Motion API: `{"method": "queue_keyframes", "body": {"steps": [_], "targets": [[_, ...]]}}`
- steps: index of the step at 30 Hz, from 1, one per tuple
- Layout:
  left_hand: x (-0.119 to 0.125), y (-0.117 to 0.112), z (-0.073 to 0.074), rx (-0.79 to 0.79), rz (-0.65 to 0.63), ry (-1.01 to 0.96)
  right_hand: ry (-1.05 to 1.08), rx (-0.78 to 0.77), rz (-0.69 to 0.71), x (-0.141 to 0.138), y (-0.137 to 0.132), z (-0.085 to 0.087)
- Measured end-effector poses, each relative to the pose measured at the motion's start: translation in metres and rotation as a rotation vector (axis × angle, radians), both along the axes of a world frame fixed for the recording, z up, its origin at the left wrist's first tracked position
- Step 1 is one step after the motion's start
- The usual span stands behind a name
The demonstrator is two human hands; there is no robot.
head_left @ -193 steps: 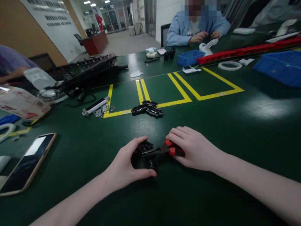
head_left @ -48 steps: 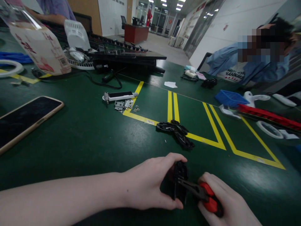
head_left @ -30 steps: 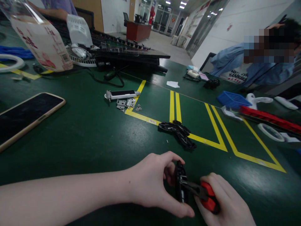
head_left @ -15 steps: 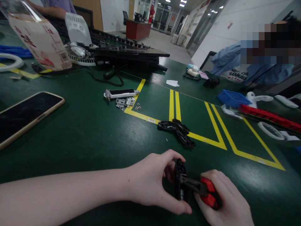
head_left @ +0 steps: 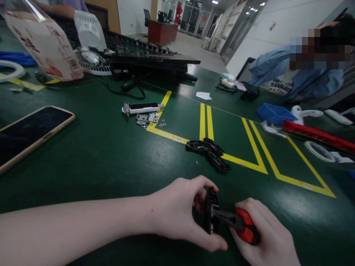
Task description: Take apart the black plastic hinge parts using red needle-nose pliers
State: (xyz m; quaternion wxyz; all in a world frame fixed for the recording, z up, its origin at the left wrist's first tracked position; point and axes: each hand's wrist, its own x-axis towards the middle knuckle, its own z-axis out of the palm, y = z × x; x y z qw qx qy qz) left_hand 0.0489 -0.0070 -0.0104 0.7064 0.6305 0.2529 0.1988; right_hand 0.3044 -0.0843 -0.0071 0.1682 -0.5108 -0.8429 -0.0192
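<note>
My left hand [head_left: 183, 214] grips a narrow black plastic part [head_left: 211, 210] on edge between thumb and fingers. Closed around the red and black handles of a pair of pliers [head_left: 234, 220] is my right hand [head_left: 266, 231]. The pliers' jaws meet the side of the black part; whether they pinch something small there I cannot tell. Beyond my hands, several similar black plastic parts [head_left: 209, 150] lie in a loose pile across a yellow line. A tiny metal pin [head_left: 196, 162] rests on the green table just in front of that pile.
Left, a phone [head_left: 33, 133] lies near a plastic bag [head_left: 47, 48]. Small metal plates [head_left: 146, 118], rings [head_left: 162, 123] and a white-and-black strip [head_left: 144, 108] lie mid-table. A blue tray [head_left: 274, 113] and a red strip [head_left: 318, 136] are at right. A person [head_left: 299, 70] sits opposite.
Both hands keep the same grip and nearly the same place, with the pliers still at the black part. The view has shifted very slightly.
</note>
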Motion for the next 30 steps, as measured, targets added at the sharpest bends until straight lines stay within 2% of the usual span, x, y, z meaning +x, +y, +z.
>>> {"method": "queue_keyframes", "body": {"steps": [8,14,22,30], "targets": [[-0.002,0.001,0.004,-0.050,-0.017,0.029,0.039,0.003,-0.098,-0.009,-0.005,-0.004],[-0.001,0.001,0.002,0.063,-0.016,-0.034,0.055,-0.055,-0.022,-0.010,-0.001,0.002],[-0.002,0.000,0.001,0.125,-0.026,-0.067,0.098,-0.099,-0.016,-0.009,0.001,-0.002],[-0.003,0.000,0.004,0.109,-0.053,-0.018,0.089,-0.101,-0.034,-0.007,-0.001,-0.003]]}}
